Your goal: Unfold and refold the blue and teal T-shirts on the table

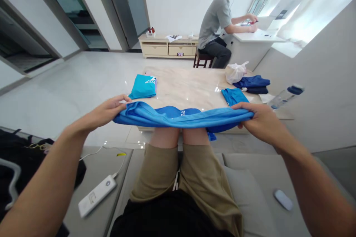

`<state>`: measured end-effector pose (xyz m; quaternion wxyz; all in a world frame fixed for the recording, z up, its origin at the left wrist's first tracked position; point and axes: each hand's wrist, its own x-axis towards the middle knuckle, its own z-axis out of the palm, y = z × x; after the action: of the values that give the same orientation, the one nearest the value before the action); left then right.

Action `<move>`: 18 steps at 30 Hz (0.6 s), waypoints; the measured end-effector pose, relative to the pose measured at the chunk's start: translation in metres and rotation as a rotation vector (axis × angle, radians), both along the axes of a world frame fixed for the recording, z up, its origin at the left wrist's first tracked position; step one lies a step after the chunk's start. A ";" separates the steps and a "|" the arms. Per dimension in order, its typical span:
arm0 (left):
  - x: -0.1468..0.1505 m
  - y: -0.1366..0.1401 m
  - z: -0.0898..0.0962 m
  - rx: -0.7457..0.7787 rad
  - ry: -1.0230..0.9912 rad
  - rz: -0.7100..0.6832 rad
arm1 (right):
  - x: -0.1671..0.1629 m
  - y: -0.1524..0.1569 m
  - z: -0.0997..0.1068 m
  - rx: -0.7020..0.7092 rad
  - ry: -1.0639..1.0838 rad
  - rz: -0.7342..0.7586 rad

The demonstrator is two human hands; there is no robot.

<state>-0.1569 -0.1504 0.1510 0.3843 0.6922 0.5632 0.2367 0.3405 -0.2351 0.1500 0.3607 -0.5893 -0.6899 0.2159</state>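
Observation:
A blue garment (pixel 178 117), probably a shirt, is stretched sideways above my knees, with small white lettering near its middle. My left hand (pixel 109 111) pinches its left end, fingers closed on the cloth. At the opposite end my right hand (pixel 257 120) grips the fabric between thumb and fingers. Part of the cloth hangs lower near my right knee. Beyond it on the low table (pixel 189 85) lies a folded teal garment (pixel 144 86) to the left. A folded blue garment (pixel 235 96) rests near my right hand.
A white plastic bag (pixel 236 72), dark blue folded clothes (pixel 253 82) and a bottle (pixel 286 96) stand at the table's right. A power bank (pixel 97 195) with a cable and a white mouse-like object (pixel 283 200) lie on the sofa. A person (pixel 217 22) sits at a desk.

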 end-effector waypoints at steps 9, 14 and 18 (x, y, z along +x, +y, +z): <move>0.155 0.013 -0.008 0.176 -0.101 -0.300 | -0.064 0.064 0.001 0.145 0.064 0.123; 0.219 0.028 0.010 0.420 -0.005 -0.276 | -0.087 0.099 0.010 0.177 0.143 0.233; 0.207 0.068 0.013 0.469 0.171 -0.154 | -0.090 0.121 -0.001 0.199 0.359 0.145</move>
<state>0.0501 -0.0821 0.1644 0.1811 0.8208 0.4689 0.2713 0.2501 -0.1143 0.1490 0.5178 -0.4519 -0.6729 0.2737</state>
